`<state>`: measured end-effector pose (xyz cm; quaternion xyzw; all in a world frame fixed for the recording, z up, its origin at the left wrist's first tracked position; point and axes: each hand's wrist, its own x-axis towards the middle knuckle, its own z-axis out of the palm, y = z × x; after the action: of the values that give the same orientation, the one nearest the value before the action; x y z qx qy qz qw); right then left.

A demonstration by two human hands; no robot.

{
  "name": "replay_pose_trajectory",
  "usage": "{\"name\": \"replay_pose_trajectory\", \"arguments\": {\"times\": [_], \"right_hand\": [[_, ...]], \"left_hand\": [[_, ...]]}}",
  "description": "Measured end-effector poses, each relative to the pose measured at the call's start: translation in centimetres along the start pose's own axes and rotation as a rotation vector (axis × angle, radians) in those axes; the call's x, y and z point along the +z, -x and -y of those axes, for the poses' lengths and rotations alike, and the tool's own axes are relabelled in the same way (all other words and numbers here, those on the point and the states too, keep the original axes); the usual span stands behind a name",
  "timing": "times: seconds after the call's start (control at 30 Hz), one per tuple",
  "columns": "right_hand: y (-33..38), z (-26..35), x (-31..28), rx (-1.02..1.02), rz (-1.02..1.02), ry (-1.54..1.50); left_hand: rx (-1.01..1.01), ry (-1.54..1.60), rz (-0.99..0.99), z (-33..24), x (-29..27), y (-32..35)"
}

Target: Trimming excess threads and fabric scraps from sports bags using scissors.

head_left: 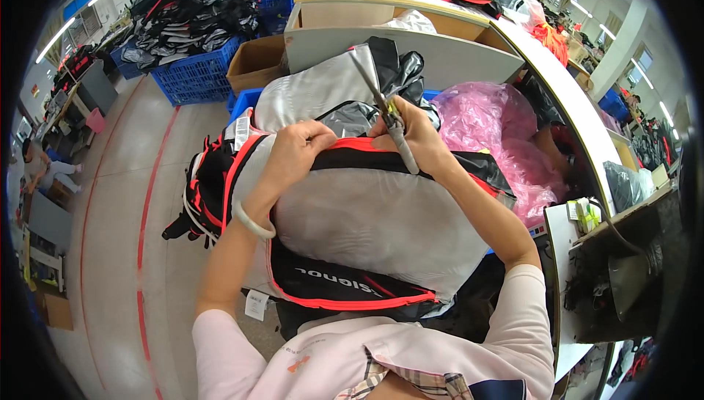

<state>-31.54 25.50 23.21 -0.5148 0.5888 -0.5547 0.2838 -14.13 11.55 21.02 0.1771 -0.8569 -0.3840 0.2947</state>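
A large bag (367,213) with a grey lining, black panels and bright red-orange piping lies across my front, its lining facing up. My left hand (297,152) is closed, thumb and fingers pinching the bag's red-edged far rim. In my right hand (412,134) is a pair of scissors (372,83) with wrapped handles, its blades pointing up and away to the left. The right fingertips also touch the red piping (361,143) close to my left hand. Black straps (194,202) bunch at the bag's left end, and a white label (256,305) hangs near its lower left.
Beyond the bag stand a cardboard box (257,63) and a blue crate (192,74) heaped with black and grey pieces. Pink plastic film (488,125) lies to the right, beside a curved white table edge (579,121). Red lines mark the floor (117,202) at left.
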Motion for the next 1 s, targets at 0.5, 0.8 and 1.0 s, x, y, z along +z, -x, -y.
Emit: {"name": "replay_pose_trajectory", "arguments": {"times": [0.5,0.8,1.0], "right_hand": [[-1.3,-0.9,0.5,-0.070,0.046,0.292],[-0.1,1.2,-5.8,-0.252,0.275,1.071],[-0.4,0.6,-6.9,-0.178,0.407,1.130]], "left_hand": [[-0.292,0.634,0.168,1.3,0.3,-0.3],[-0.385,0.807,0.155,2.0,0.3,0.3],[-0.368,0.846,0.178,2.1,0.3,0.4]]}}
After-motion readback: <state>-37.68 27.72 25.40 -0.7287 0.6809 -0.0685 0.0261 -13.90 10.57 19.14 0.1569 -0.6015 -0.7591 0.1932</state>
